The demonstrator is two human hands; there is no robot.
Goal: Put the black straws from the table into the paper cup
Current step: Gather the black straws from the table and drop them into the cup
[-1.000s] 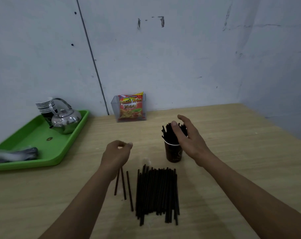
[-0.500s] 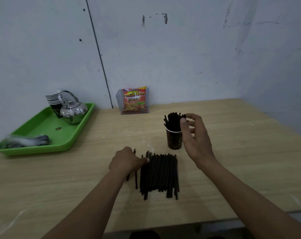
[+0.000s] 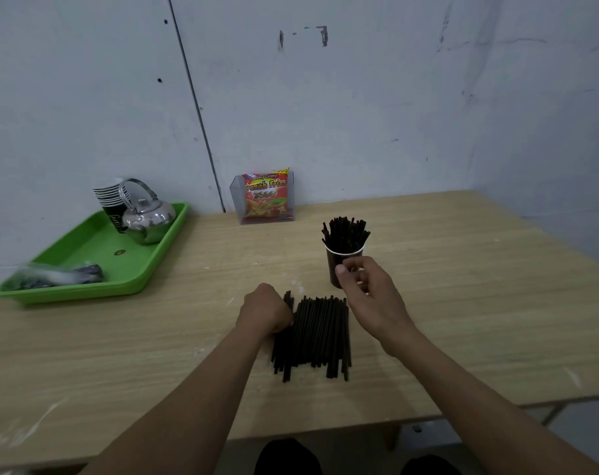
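A pile of black straws lies side by side on the wooden table in front of me. Behind it stands a dark paper cup with a white rim, packed with upright black straws. My left hand is curled at the pile's left edge, its fingers round a few straws there. My right hand hovers over the pile's far right corner, just in front of the cup. Its fingers are loosely curled and hold nothing.
A green tray at the left carries a steel kettle, a stack of paper cups and a plastic bag. A clear holder with a snack packet stands by the wall. The table's front edge is close to me.
My right hand came down from the cup's rim to just above the pile. My left hand dropped onto the pile's left edge and closed there. The camera pulled back slightly.
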